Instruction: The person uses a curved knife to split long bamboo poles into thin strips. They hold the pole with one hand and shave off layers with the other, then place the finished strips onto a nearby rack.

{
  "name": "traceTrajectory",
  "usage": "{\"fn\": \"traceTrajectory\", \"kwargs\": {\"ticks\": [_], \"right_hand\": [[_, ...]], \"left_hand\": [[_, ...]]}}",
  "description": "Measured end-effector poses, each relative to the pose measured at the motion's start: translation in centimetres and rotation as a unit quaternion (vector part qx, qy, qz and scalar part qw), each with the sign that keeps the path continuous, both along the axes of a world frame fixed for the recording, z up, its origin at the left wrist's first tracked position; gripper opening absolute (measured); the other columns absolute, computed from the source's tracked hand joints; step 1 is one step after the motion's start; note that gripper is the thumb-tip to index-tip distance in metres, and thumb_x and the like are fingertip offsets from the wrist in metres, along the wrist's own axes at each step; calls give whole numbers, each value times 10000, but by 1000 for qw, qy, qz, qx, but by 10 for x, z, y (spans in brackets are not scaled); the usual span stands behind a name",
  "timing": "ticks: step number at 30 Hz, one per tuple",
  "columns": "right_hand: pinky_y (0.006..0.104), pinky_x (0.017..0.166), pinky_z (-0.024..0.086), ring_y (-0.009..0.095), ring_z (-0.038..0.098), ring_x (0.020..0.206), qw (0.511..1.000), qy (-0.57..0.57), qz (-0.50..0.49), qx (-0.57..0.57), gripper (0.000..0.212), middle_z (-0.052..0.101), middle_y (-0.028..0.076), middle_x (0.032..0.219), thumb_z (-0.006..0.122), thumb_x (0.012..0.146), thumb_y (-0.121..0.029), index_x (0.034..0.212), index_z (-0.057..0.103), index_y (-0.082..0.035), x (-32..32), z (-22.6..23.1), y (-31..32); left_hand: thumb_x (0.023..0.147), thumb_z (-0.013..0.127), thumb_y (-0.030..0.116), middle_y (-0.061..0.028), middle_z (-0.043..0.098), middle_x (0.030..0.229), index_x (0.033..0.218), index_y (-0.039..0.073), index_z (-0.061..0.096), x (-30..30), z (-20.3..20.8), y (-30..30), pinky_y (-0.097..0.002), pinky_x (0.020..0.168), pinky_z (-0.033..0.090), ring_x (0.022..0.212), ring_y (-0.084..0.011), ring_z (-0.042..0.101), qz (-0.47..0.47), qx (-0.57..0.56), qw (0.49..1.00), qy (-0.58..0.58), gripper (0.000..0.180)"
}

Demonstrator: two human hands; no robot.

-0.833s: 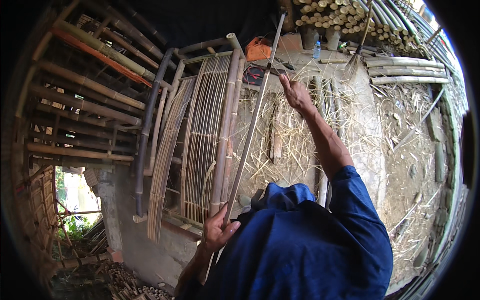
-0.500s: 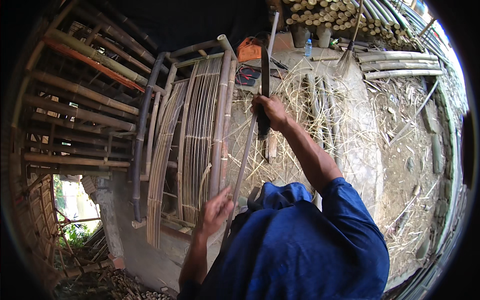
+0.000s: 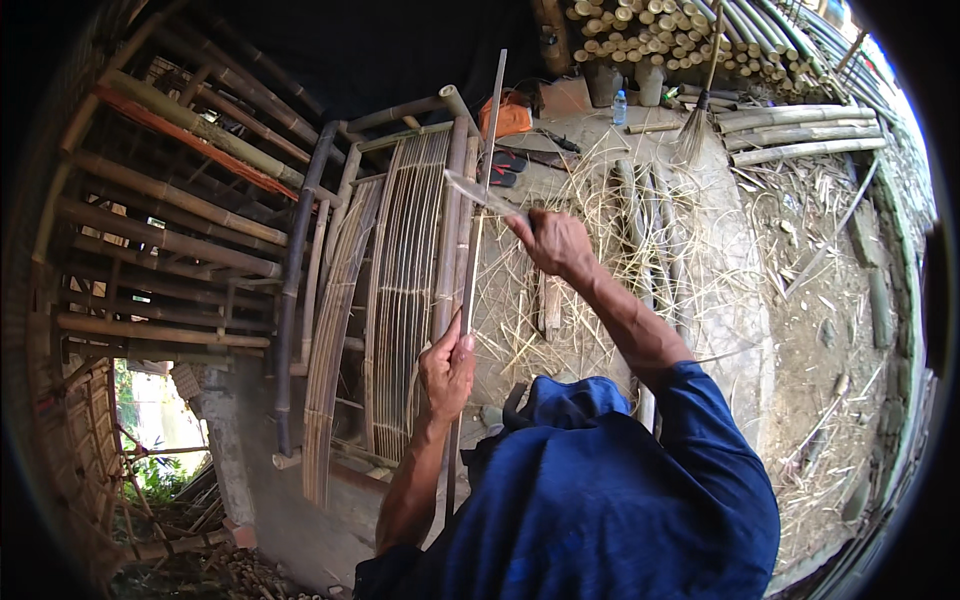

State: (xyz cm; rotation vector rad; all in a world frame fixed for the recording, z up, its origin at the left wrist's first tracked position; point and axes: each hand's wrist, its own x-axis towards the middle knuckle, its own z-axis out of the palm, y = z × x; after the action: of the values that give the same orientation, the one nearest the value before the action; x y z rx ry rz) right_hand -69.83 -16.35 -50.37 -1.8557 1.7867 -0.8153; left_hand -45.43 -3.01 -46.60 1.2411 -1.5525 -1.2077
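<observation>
My left hand [image 3: 446, 373] is closed around a long, thin bamboo strip [image 3: 497, 110], which rises from beside my body past the bamboo frame. My right hand [image 3: 556, 242] grips the handle of a large knife [image 3: 482, 196]. Its blade points left, tilted slightly upward, and crosses the strip above my left hand. Whether the edge is biting into the strip, I cannot tell. Just left of my left hand stands a bamboo frame [image 3: 447, 240] with rows of thin bamboo slats [image 3: 403, 290].
Pale shavings [image 3: 590, 215] litter the ground around several lying poles [image 3: 632, 225]. Beyond are an orange bag [image 3: 510, 113], dark sandals [image 3: 505, 166], a water bottle [image 3: 619, 107], a broom [image 3: 694, 130] and stacked bamboo [image 3: 650, 40]. A bamboo structure [image 3: 180, 235] stands left.
My left hand, loose with fingers apart before, has moved up and closed on the strip. The knife has swung from upright to pointing left across it; my right hand moved slightly right and down.
</observation>
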Motion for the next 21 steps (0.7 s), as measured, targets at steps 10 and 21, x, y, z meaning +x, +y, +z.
{"fn": "traceTrajectory", "kwargs": {"ticks": [10, 21], "right_hand": [[491, 615, 515, 339, 655, 635, 998, 4, -61, 22, 804, 653, 205, 687, 237, 968, -700, 850, 661, -28, -41, 8, -36], [517, 765, 511, 431, 684, 831, 972, -23, -235, -13, 851, 681, 298, 862, 256, 957, -707, 897, 721, 4, -176, 21, -110]], "left_hand": [[1003, 527, 143, 42, 408, 623, 1445, 0, 441, 18, 22, 48, -234, 461, 343, 533, -30, 395, -42, -7, 996, -82, 473], [961, 549, 196, 23, 498, 559, 1362, -42, 530, 109, 56, 152, -234, 470, 406, 497, -49, 476, -74, 20, 981, -179, 466]]}}
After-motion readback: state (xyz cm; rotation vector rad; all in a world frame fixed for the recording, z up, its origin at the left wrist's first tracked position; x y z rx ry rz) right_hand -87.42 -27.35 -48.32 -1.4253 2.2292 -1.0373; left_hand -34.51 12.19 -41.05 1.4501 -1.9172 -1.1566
